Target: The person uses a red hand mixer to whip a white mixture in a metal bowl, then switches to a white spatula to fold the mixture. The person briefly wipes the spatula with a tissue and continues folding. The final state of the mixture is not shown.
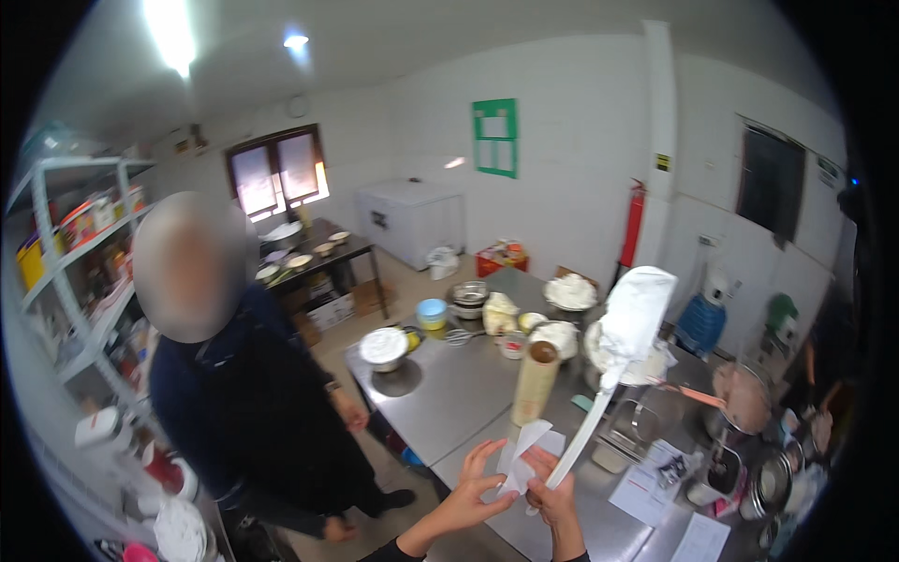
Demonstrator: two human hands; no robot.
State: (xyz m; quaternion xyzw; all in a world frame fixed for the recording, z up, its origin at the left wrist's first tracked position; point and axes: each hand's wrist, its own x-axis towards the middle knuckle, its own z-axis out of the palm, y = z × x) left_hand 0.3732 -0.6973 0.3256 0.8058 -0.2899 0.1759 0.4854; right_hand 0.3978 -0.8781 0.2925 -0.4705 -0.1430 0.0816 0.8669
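My right hand (553, 499) grips the handle of a white spatula (581, 437), which points up and away. Thick white cream (635, 309) coats its blade. Between my two hands is a thin white translucent sheet (523, 460), perhaps paper or a piping bag, partly folded. My left hand (481, 492) has its thumb and fingers around the near side of this sheet. The right fingertips also touch it. Just beyond, a roll of plastic film (537, 386) stands upright on the steel table (463, 393).
Bowls of white cream (570, 291) stand at the back. A bowl of pinkish-brown mix (741, 397), steel pans (621, 428) and printed papers (650, 485) lie to the right. A cream-topped bowl (384, 348) is near the left edge. A person (260, 407) stands left, beside shelving (91, 316).
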